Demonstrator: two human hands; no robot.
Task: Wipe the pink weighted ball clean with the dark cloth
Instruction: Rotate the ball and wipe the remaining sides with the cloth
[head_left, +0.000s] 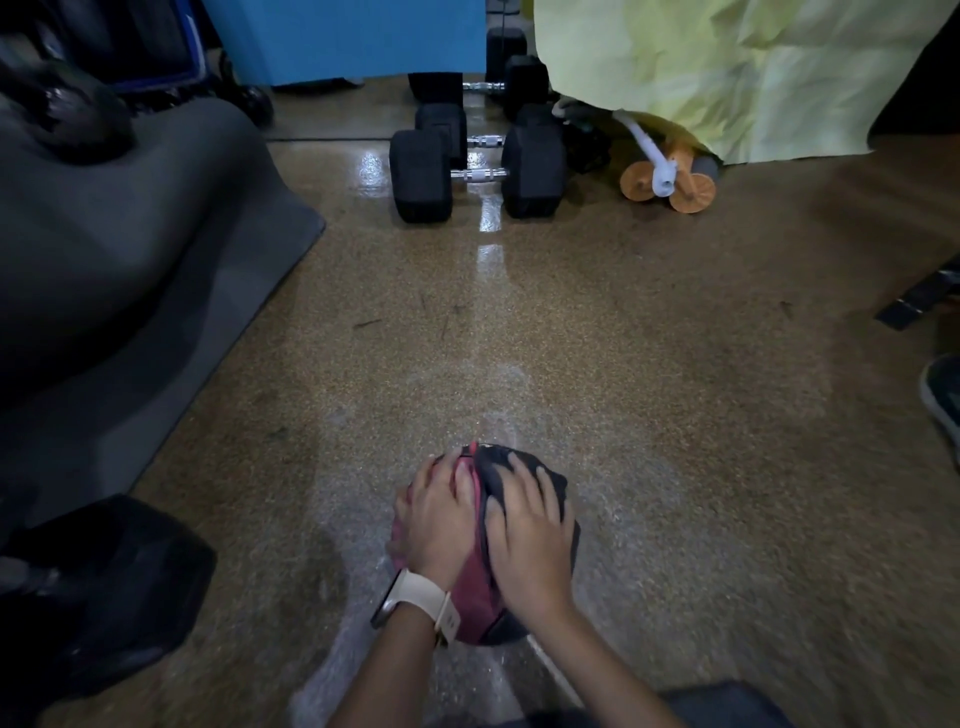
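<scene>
Left hand (439, 519), grip wide, rests on the round pink weighted ball (475, 597); right hand (530, 540) presses the dark crumpled cloth (496, 460) onto it, fingers spread.

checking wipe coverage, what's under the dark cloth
The pink weighted ball, its right side; the right hand presses the dark cloth flat on it. That covered surface itself cannot be seen.

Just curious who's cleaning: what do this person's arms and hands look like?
Both forearms are bare: no sleeves, no gloves. The wrist of the left hand carries a watch with a pale cream strap and a dark case. The right hand and its wrist wear nothing. No rings show.
</scene>
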